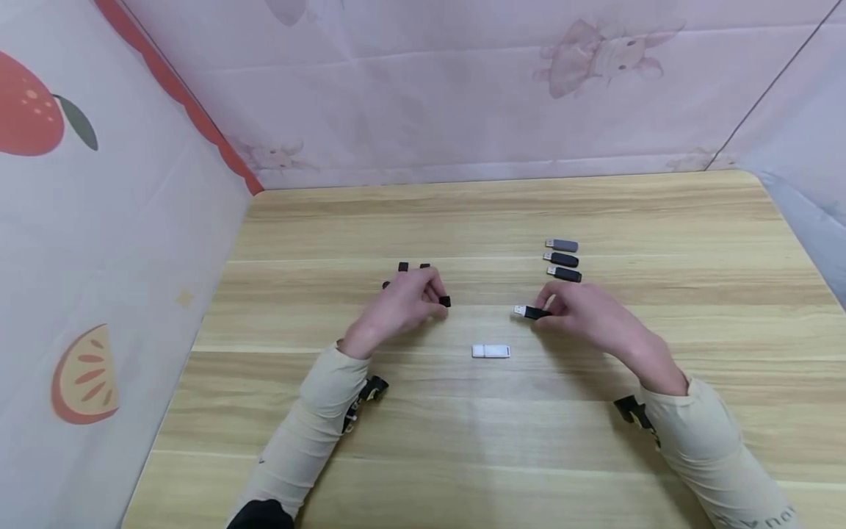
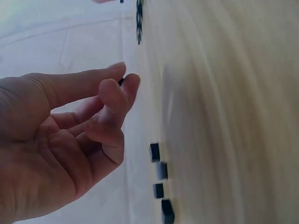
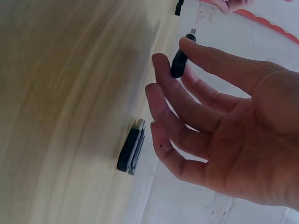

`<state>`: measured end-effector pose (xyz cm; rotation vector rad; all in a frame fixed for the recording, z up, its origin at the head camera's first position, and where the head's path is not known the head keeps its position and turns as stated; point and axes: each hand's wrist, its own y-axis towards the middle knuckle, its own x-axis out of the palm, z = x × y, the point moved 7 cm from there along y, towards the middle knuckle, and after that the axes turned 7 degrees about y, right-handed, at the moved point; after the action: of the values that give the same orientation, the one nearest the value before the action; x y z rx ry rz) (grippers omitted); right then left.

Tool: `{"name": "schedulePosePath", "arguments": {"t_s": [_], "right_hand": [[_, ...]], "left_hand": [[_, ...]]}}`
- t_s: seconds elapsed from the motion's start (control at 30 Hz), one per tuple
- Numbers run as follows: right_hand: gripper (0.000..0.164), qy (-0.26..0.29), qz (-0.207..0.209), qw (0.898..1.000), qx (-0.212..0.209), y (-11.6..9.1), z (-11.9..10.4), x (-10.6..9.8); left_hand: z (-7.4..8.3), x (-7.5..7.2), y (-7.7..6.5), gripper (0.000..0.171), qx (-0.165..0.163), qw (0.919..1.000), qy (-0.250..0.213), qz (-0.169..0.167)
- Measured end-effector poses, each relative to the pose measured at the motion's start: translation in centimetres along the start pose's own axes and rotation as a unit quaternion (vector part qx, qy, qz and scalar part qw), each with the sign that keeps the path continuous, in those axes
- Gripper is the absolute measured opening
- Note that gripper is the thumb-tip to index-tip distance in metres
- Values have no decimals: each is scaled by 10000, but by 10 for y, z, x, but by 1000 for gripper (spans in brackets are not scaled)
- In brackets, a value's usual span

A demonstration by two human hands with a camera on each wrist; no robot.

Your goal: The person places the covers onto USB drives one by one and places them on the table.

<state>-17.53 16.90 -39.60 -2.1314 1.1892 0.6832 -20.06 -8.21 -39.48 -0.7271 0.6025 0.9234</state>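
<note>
USB stick point(image 1: 532, 312) juts from pinching right grip point(image 1: 590, 316), black cap point(image 1: 445, 301) from pinching left grip point(image 1: 402, 301).

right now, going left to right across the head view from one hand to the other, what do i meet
Left hand → small black cap pinched in it → white USB stick lying on the table → black USB stick held with its plug pointing left → right hand.
</note>
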Motion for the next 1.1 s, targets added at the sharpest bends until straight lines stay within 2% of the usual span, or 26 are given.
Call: {"name": "schedulePosePath", "arguments": {"t_s": [0.23, 0.5, 0.63, 0.77, 0.87, 1.1], "right_hand": [[16, 93, 42, 9998, -166, 1, -4, 8], [14, 507, 35, 9983, -293, 4, -11, 15], [13, 626, 63, 9976, -284, 6, -12, 18], [13, 686, 80, 9972, -296, 8, -13, 20], [13, 737, 99, 9968, -296, 8, -12, 20], [10, 1037, 356, 9931, -428, 11, -12, 17]], "left_hand": [[2, 13, 4, 20, 163, 9998, -93, -4], [2, 20, 6, 19, 23, 10000, 13, -9], [4, 23, 6, 17, 137, 9992, -386, -38], [7, 28, 8, 16, 381, 9946, -942, -208], [9, 32, 11, 16, 510, 9916, -1154, -283], [8, 37, 12, 15, 308, 9889, -1382, -447]]}}
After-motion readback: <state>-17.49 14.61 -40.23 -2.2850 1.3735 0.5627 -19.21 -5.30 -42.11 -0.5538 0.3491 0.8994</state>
